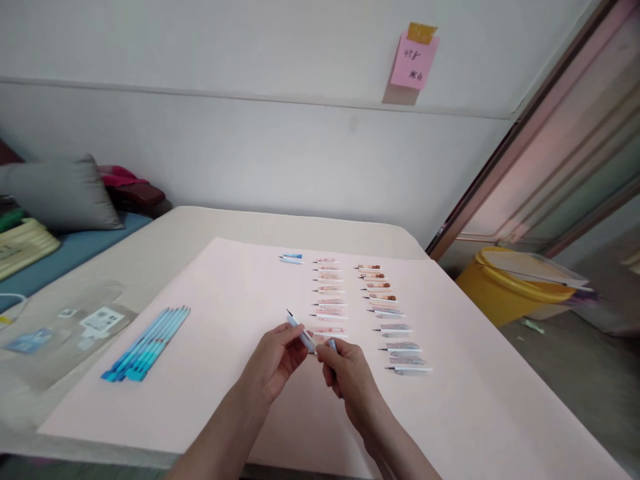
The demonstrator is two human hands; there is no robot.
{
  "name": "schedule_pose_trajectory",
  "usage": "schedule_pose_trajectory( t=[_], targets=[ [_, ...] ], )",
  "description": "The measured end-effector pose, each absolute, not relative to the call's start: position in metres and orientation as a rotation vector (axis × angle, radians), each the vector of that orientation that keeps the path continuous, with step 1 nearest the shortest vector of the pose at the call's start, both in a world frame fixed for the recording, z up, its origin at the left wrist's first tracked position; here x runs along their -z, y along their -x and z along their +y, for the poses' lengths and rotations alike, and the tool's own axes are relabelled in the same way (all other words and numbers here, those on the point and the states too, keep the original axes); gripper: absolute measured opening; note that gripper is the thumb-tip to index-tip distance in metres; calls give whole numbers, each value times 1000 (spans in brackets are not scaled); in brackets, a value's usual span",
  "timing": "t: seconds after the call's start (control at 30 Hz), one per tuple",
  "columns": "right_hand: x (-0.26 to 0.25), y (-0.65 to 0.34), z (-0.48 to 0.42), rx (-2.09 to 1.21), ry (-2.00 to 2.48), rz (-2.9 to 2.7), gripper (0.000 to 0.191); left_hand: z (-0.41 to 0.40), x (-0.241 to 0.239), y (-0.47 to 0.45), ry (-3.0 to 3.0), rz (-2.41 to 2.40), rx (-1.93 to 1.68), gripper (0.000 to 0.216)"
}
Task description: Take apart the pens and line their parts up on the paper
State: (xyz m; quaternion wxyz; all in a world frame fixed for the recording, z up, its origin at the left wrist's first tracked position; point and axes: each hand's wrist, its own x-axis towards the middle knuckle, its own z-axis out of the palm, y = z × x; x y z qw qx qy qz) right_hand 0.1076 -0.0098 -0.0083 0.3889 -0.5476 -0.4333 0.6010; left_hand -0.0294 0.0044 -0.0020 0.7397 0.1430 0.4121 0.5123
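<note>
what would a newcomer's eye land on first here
Probably the bright blue pens lying side by side at the left of the pale pink sheet, and the yellow tub beyond its right edge. In the middle, the left hand holds a slim dark-tipped pen, the right hand close beside. High on the wall, a pink note stands out.

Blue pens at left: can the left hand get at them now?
Likely yes, once freed: the left hand holds a pale pen, but only pink sheet shows between that hand and the blue pens.
</note>
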Motion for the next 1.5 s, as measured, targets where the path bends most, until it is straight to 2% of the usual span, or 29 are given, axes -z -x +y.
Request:
schedule_pose_trajectory(
  t=[0.43, 0.57, 0.7, 1.1, 1.3, 1.5],
  targets=[
    [11, -108, -11, -1640, 1323, -1027, 25, 4, 8, 27, -385, 927, -1127, 5],
    [14, -113, -5, -1855, 1211, -600, 35, 8, 9, 33, -308, 1026, -1179, 4],
    [13, -118, 1, -1923, 1186, -274, 35, 9, 5, 37, -266, 1053, -1173, 5],
    [12, -110, -8, -1604, 1179, -692, 39, 2, 12, 25, -377, 1042, -1010, 9],
    [16, -110, -3, -1626, 1128, -648, 41, -8, 13, 6, -419, 1070, -854, 22],
    [18, -107, -6, -1644, 1144, -668, 38, -10, 21, -2, -434, 1041, -864, 24]
  ],
)
